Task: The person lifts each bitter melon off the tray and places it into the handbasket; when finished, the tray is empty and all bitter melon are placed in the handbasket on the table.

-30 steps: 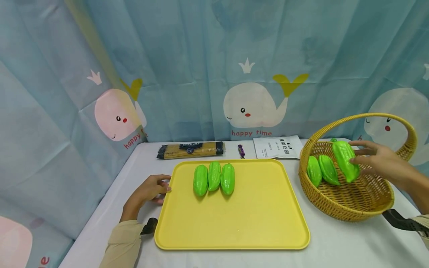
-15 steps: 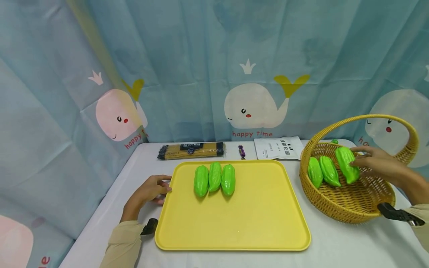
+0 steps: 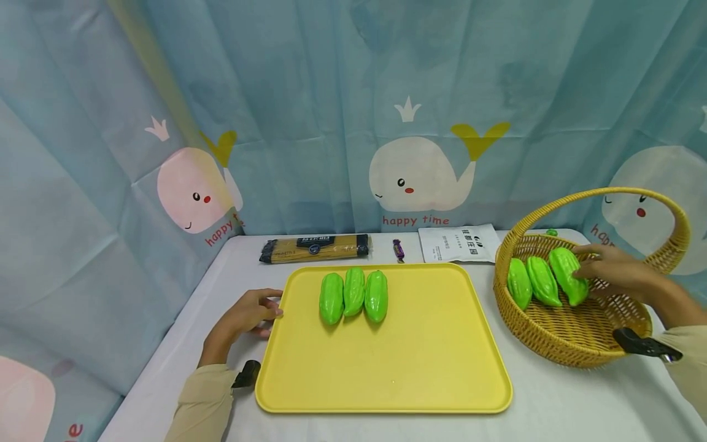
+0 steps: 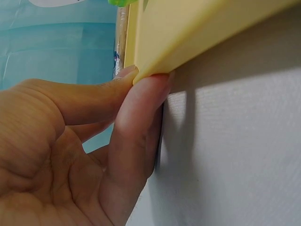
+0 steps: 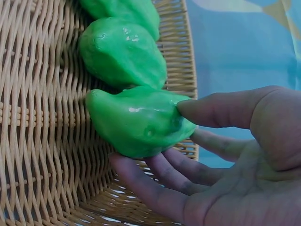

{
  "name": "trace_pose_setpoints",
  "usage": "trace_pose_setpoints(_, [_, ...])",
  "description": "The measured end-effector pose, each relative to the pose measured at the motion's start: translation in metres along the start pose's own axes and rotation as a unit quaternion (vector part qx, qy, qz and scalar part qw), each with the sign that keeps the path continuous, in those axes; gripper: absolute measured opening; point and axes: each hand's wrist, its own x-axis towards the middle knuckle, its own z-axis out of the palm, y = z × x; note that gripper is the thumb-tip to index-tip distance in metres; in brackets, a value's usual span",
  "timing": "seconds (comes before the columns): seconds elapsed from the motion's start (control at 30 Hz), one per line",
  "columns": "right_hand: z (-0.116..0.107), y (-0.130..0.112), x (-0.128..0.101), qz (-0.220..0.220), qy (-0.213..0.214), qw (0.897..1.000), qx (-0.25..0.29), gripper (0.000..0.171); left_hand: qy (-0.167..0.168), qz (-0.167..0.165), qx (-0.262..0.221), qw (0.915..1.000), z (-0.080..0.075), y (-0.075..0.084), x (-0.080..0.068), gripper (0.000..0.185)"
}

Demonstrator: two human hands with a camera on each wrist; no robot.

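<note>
Inside the wicker basket (image 3: 574,344) at the right of the white surface (image 3: 552,405), the right hand (image 3: 613,273) held a green gourd (image 3: 567,274), thumb and fingers curled round one end, next to two more gourds (image 3: 531,282) lying side by side. The left hand (image 3: 243,316) rested on the surface, fingers fairly straight, thumb and forefinger touching the left edge of the yellow tray (image 3: 420,362). Three green gourds (image 3: 353,296) lay in a row on the tray's far half
</note>
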Motion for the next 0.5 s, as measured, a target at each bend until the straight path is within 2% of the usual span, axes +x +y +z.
trace_pose_setpoints(0.5, [0.0017,0.0001,0.0016,-0.005,-0.011,1.0,0.008,0.075,0.001,0.004,-0.003,1.0,-0.0002,-0.0006,-0.0004,0.059])
